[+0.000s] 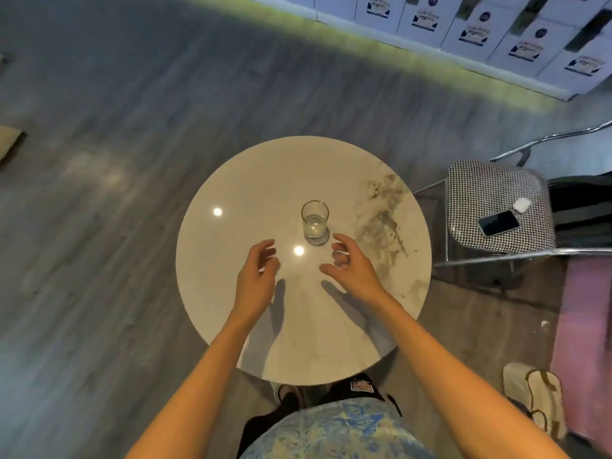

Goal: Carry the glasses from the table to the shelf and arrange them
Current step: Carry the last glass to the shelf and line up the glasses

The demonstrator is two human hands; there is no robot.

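One clear drinking glass (315, 221) stands upright near the middle of a round white marble table (231, 293). A little liquid sits in its bottom. My left hand (256, 273) hovers over the table, below and left of the glass, fingers curled loosely and apart, holding nothing. My right hand (351, 263) is just below and right of the glass, fingers spread and empty, fingertips a short way from the glass base. No shelf is in view.
A houndstooth chair (477, 180) with metal legs stands right of the table, with a phone (498, 222) and a small white case (522, 204) on its seat. White boxes (470, 31) line the far wall. Grey wood floor (99, 226) lies to the left.
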